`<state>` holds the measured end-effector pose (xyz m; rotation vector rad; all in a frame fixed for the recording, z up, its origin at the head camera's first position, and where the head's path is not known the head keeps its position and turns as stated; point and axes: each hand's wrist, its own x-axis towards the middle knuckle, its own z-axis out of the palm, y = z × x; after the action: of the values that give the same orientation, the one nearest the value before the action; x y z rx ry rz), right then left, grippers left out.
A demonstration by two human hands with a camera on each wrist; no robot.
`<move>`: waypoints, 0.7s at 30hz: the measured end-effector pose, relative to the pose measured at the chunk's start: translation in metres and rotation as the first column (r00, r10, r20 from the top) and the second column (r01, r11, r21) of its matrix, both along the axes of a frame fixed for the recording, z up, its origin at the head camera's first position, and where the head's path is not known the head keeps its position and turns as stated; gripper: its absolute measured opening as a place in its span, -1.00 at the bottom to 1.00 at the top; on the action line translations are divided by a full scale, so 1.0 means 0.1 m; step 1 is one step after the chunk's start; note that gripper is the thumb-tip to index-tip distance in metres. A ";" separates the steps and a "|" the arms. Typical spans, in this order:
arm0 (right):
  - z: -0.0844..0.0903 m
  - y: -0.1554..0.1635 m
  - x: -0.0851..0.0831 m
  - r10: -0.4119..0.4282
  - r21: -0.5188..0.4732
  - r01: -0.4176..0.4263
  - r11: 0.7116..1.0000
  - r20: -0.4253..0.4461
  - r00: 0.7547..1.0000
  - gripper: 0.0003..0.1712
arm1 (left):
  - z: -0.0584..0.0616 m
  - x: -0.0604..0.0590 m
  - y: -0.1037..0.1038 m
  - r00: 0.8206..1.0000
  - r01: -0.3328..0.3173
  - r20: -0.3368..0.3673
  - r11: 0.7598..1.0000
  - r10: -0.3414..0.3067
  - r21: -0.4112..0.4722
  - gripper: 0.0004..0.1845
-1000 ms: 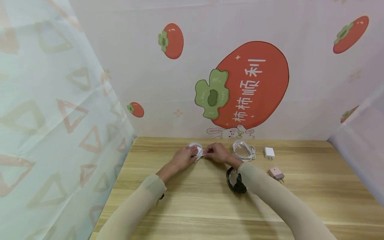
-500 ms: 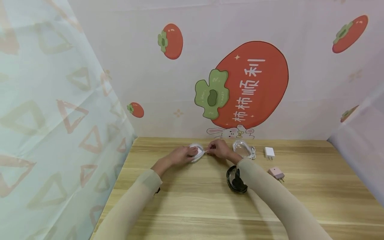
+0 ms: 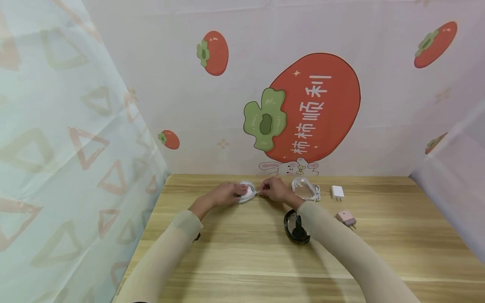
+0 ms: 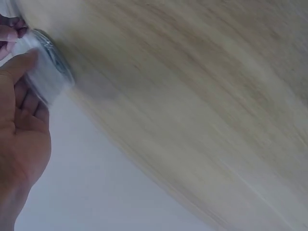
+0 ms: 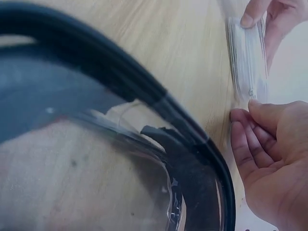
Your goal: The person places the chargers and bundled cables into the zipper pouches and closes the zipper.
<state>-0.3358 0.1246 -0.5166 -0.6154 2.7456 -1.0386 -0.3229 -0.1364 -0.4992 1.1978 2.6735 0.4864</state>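
Near the table's back edge, in the head view, lies a flat coil of white cable (image 3: 249,196) in clear wrapping. My left hand (image 3: 223,194) grips its left side; in the left wrist view the thumb rests on top of the coil (image 4: 53,77) and the fingers curl beneath. From the right, my right hand (image 3: 277,190) pinches a thin end at the coil's near edge. The right wrist view has this pinch at the lower end of the coil (image 5: 246,55), thumb against index finger. The pinched piece is mostly hidden by the fingertips.
A second coiled white cable (image 3: 314,194) lies just right of my right hand. Beneath the right forearm is a coiled black cable (image 3: 286,226), large in the right wrist view. Farther right sit a white charger plug (image 3: 337,192) and a pink plug (image 3: 345,217). Printed cloth walls enclose the table (image 3: 235,261).
My left hand and forearm have shifted slightly left, uncovering more of the coil. The right hand keeps its pinch at the coil's right end. The head view has shifted a little.
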 end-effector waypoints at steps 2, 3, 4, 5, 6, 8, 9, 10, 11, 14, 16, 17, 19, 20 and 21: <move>0.01 -0.01 0.02 -0.002 0.005 0.002 1.000 -0.003 1.000 -0.85 | 0.03 0.02 0.03 1.000 -0.014 -0.026 1.000 0.014 -0.013 -0.54; 0.01 -0.01 0.02 -0.003 0.005 0.004 1.000 -0.006 1.000 -0.85 | 0.05 0.04 0.05 0.999 -0.026 -0.040 0.999 0.025 -0.019 -0.54; 0.02 -0.01 0.03 -0.005 0.010 0.005 1.000 -0.012 1.000 -0.85 | 0.06 0.06 0.07 0.997 -0.039 -0.062 0.999 0.037 -0.030 -0.54; 0.03 -0.01 0.04 -0.008 0.014 0.008 1.000 -0.014 1.000 -0.86 | 0.07 0.08 0.09 0.995 -0.055 -0.083 0.998 0.052 -0.038 -0.53; 0.03 -0.01 0.05 -0.014 0.017 0.014 1.000 -0.010 1.000 -0.86 | 0.07 0.10 0.12 0.992 -0.077 -0.106 0.996 0.072 -0.046 -0.52; 0.05 -0.02 0.06 -0.024 0.026 0.024 0.999 -0.003 1.000 -0.87 | 0.07 0.16 0.19 0.982 -0.131 -0.145 0.990 0.124 -0.042 -0.51; 0.05 -0.02 0.07 -0.027 0.029 0.027 0.999 0.001 1.000 -0.87 | 0.06 0.18 0.22 0.975 -0.158 -0.163 0.987 0.150 -0.038 -0.50; 0.06 -0.02 0.08 -0.031 0.031 0.031 0.999 0.004 0.999 -0.87 | 0.05 0.21 0.25 0.968 -0.182 -0.179 0.983 0.174 -0.031 -0.51; 0.06 -0.02 0.08 -0.035 0.032 0.035 0.999 0.004 0.999 -0.87 | 0.04 0.23 0.28 0.962 -0.204 -0.192 0.979 0.196 -0.025 -0.52; 0.07 -0.03 0.11 -0.040 0.031 0.040 0.999 0.004 0.999 -0.88 | 0.00 0.28 0.34 0.943 -0.243 -0.238 0.970 0.233 -0.009 -0.55; 0.06 -0.04 0.13 -0.040 0.028 0.040 0.999 0.003 0.999 -0.89 | -0.03 0.30 0.37 0.932 -0.255 -0.270 0.967 0.244 -0.008 -0.56; 0.06 -0.04 0.14 -0.036 0.026 0.035 0.999 0.005 0.999 -0.89 | -0.05 0.30 0.38 0.926 -0.262 -0.284 0.965 0.249 -0.008 -0.57; 0.05 -0.04 0.16 -0.031 0.020 0.031 0.999 0.017 0.999 -0.90 | -0.08 0.31 0.39 0.917 -0.270 -0.307 0.963 0.256 -0.003 -0.59; 0.05 -0.05 0.17 -0.028 0.017 0.027 0.999 0.023 0.999 -0.90 | -0.09 0.31 0.40 0.913 -0.273 -0.317 0.962 0.258 -0.003 -0.60; 0.05 -0.05 0.18 -0.025 0.016 0.025 1.000 0.028 0.999 -0.90 | -0.10 0.30 0.40 0.911 -0.273 -0.323 0.962 0.259 0.001 -0.61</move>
<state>-0.3179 0.1198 -0.5119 -0.5607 2.7410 -1.0219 -0.2924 -0.0967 -0.5094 0.9743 3.1309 0.2851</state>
